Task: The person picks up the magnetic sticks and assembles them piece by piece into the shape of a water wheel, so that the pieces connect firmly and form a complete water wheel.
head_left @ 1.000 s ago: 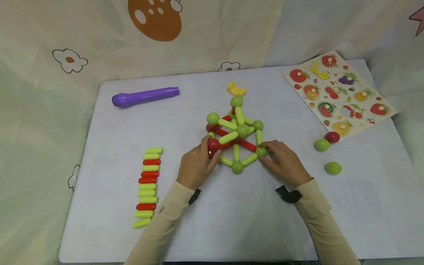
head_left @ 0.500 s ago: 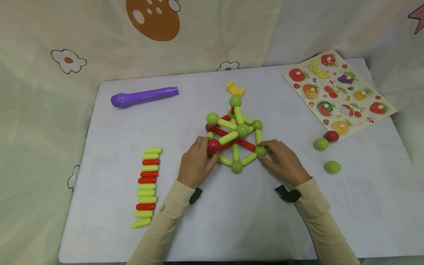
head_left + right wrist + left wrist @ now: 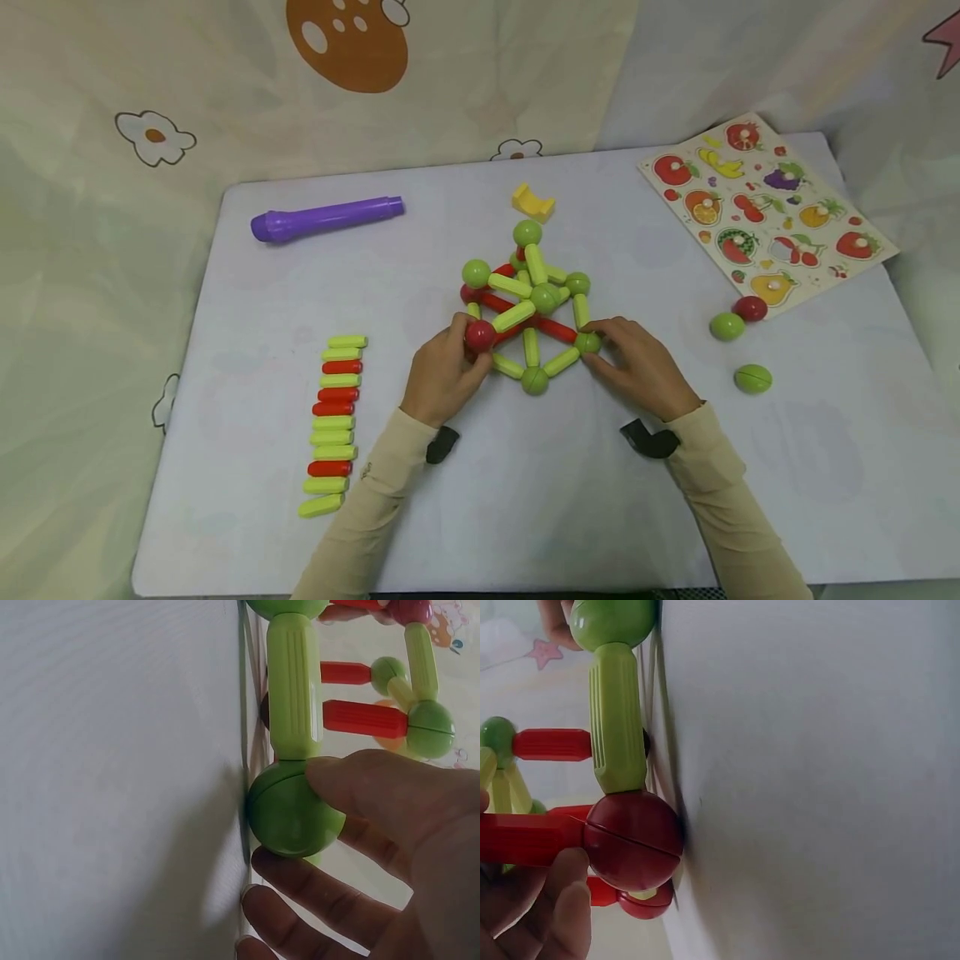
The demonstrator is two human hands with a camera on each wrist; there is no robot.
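Observation:
A building-toy structure of green and red balls joined by yellow-green and red rods (image 3: pixel 558 328) stands in the middle of the table. My left hand (image 3: pixel 442 372) grips its left front corner, around the upper red ball (image 3: pixel 480 336). In the left wrist view, the fingers lie against a red rod (image 3: pixel 525 838) that joins the lower red ball (image 3: pixel 634 840). My right hand (image 3: pixel 645 367) pinches the green ball (image 3: pixel 295 810) at the right corner between thumb and fingers. Another green ball (image 3: pixel 535 381) sits at the front corner.
A row of loose yellow-green and red rods (image 3: pixel 333 422) lies on the left. A purple microphone-shaped toy (image 3: pixel 327 219) and a yellow curved block (image 3: pixel 533 202) lie at the back. On the right are a fruit puzzle board (image 3: pixel 765 208), a red ball (image 3: pixel 751 308) and two green balls (image 3: pixel 753 379).
The structure has shifted slightly left and its upper part a little toward me, with both hands still holding it. Loose pieces have stayed put.

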